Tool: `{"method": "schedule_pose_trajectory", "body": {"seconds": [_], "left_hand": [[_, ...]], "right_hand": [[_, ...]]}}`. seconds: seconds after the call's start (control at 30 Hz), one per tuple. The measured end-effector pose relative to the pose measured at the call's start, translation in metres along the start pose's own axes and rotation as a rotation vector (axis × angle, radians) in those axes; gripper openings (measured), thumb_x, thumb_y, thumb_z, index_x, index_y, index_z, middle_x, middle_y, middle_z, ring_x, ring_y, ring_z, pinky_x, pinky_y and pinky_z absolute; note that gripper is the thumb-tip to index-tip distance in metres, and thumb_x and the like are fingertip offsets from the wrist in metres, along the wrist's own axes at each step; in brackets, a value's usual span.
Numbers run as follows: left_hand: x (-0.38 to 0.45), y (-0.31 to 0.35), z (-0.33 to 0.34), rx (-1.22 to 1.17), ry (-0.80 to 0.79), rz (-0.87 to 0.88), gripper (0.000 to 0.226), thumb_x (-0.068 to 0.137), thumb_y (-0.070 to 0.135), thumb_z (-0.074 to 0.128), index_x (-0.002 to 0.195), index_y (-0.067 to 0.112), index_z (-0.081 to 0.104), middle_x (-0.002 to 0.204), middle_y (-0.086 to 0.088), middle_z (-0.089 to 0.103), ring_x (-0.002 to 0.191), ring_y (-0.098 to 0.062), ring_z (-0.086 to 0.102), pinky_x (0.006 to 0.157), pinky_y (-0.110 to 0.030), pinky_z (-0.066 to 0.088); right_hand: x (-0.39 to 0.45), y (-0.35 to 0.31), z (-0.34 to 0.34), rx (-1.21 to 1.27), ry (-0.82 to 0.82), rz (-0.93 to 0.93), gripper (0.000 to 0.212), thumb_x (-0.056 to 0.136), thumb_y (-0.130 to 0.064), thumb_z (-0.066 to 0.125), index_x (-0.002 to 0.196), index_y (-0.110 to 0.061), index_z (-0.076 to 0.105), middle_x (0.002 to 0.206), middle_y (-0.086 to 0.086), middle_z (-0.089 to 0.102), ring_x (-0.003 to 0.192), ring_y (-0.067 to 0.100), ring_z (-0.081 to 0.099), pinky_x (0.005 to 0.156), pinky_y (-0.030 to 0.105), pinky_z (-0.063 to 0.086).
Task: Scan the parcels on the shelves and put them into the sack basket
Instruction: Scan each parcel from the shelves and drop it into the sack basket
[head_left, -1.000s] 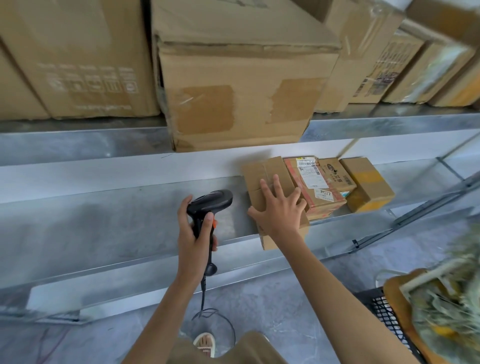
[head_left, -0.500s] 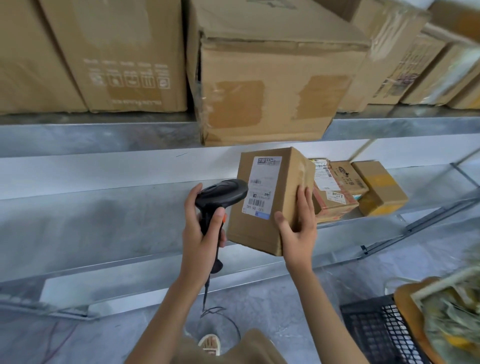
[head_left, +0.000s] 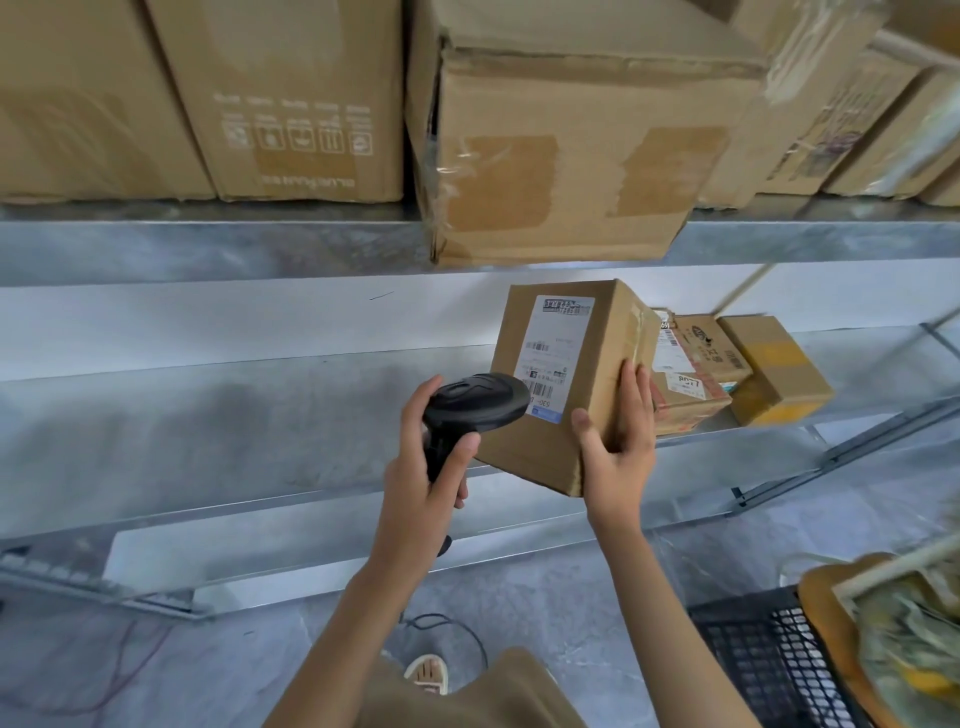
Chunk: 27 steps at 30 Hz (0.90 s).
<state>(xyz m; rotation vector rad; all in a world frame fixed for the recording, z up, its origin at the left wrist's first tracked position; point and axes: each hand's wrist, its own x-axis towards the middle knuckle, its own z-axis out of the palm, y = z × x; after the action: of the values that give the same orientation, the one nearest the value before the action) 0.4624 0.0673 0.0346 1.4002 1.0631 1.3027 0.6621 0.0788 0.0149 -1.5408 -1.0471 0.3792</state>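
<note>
— How's the light?

— Bright and even, soft daylight tone. The metal shelf carries dull grey reflections, no hard glare. A faint shadow lies under the big box on the upper shelf.

— Sharpness?

— The parcel and its label are fairly crisp in the middle, though the small print cannot be read. The scanner is clear too.

— And the edges?

— Wide-angle bending: the shelf lines bow and the boxes lean outward. The right side is smeared with motion blur, worst on the sack and the top-right boxes.
</note>
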Motion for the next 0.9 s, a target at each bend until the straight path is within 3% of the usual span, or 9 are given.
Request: {"method": "schedule_pose_trajectory", "body": {"seconds": [0.23, 0.4, 0.6, 0.9], "left_hand": [[-0.003, 0.0, -0.002, 0.038, 0.021, 0.001, 0.051, 0.092, 0.055, 0.055, 0.137, 0.064, 0.034, 0.092, 0.002, 0.067, 0.055, -0.017, 0.058, 0.054, -0.026, 0.052], [-0.003, -0.002, 0.005, 0.03, 0.018, -0.016, 0.051, 0.091, 0.053, 0.056, 0.136, 0.064, 0.035, 0.088, 0.001, 0.067, 0.055, -0.016, 0.056, 0.054, -0.025, 0.052], [0.003, 0.003, 0.031, -0.002, -0.033, -0.036, 0.054, 0.09, 0.054, 0.058, 0.14, 0.056, 0.036, 0.086, -0.007, 0.064, 0.056, -0.016, 0.054, 0.055, -0.027, 0.051], [0.017, 0.029, 0.128, -0.07, -0.115, 0.049, 0.05, 0.098, 0.03, 0.054, 0.132, 0.064, 0.038, 0.085, 0.001, 0.068, 0.053, -0.025, 0.049, 0.054, -0.034, 0.048]], "right_hand": [[0.002, 0.001, 0.001, 0.016, -0.016, 0.028, 0.075, 0.079, -0.048, 0.064, 0.149, -0.048, 0.038, 0.161, -0.024, 0.026, 0.139, -0.013, 0.024, 0.119, 0.043, 0.028], [0.003, 0.0, -0.004, 0.035, -0.012, 0.034, 0.075, 0.079, -0.046, 0.064, 0.151, -0.042, 0.039, 0.162, -0.019, 0.028, 0.14, -0.014, 0.023, 0.119, 0.041, 0.026], [0.003, 0.004, -0.031, 0.103, 0.04, 0.074, 0.075, 0.081, -0.044, 0.067, 0.151, -0.037, 0.041, 0.161, -0.021, 0.028, 0.149, 0.004, 0.025, 0.118, 0.053, 0.032], [0.012, 0.015, -0.12, 0.209, 0.254, 0.131, 0.074, 0.08, -0.048, 0.07, 0.149, -0.037, 0.043, 0.16, -0.018, 0.033, 0.144, -0.005, 0.029, 0.12, 0.044, 0.033]]}}
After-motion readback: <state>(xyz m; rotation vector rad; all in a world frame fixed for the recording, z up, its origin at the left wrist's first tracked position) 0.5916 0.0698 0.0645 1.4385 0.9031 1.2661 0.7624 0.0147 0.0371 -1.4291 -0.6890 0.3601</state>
